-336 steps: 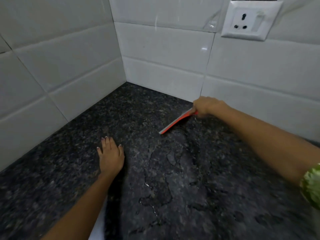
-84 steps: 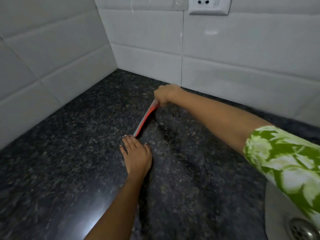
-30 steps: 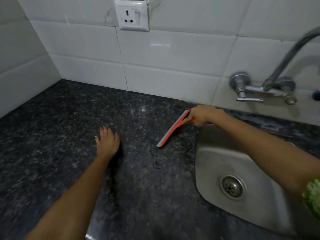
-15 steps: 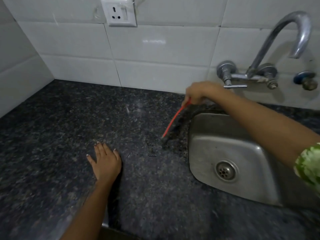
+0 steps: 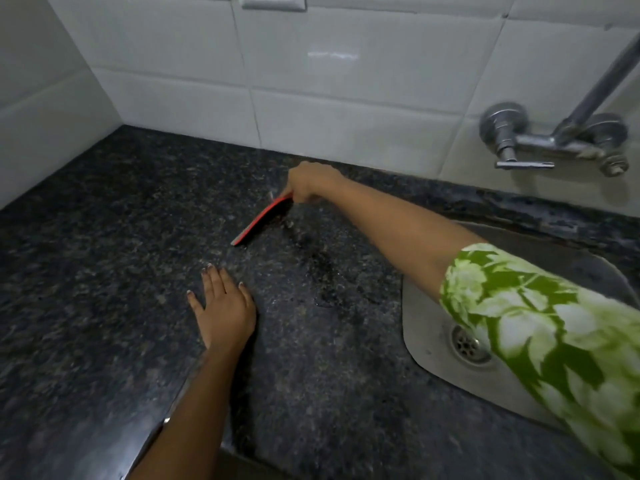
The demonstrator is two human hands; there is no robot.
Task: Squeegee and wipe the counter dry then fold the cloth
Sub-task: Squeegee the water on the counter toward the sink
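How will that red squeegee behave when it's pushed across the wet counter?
The squeegee looks thin and flat, so probably light; the right hand manages it alone. Its long straight edge suggests a stiff body, likely with a softer blade. Water patches on the counter may let it glide easily.

The right arm wears a short sleeve [image 5: 540, 327] in green with a pale leaf print. The left arm [image 5: 194, 403] is bare; the fingernails are pale-painted.
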